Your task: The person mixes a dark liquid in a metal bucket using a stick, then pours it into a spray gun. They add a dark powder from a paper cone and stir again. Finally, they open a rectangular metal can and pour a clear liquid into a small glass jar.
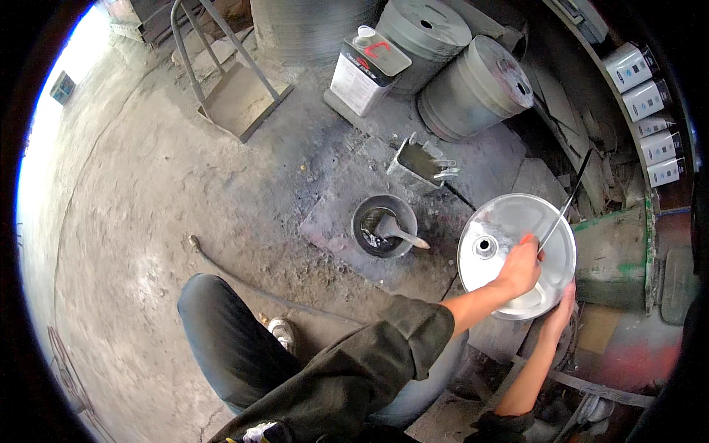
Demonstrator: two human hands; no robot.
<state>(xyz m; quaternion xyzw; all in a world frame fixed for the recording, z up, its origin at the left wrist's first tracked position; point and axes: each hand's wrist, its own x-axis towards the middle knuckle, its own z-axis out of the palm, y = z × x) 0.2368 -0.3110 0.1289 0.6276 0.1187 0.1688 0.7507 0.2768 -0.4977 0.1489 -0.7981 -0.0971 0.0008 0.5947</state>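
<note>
A: Head view is looking down at a gritty concrete floor (148, 221), and the shiny round can (517, 255) is sitting at the person's right front, its flat top facing up with a small capped hole off to the left of centre.

B: Why is it sitting so close in?

A: Probably so both hands are reaching it while crouching. Beyond the can, two big grey drums (458, 66) are lying and standing against the wall, and just left of those a square tin (368, 70) is standing upright.

B: And between the can and that tin?

A: A cut-open metal tray (422, 164) is holding grey paste, and nearer, left of the can, a small round pot (384, 225) is holding a brush (402, 235) that is leaning on its rim, likely kept within arm's reach.

B: What are the hands doing?

A: The left hand (517, 272) is crossing over onto the can's top, fingers closed around an orange-handled thin rod (565, 203) that is slanting up and away past the can's far edge. The right hand (563, 310) is cupping the can's near rim, fingers wrapped against it, seemingly steadying it.

B: Anything further right?

A: White cartons (650, 111) are lining a shelf.
</note>
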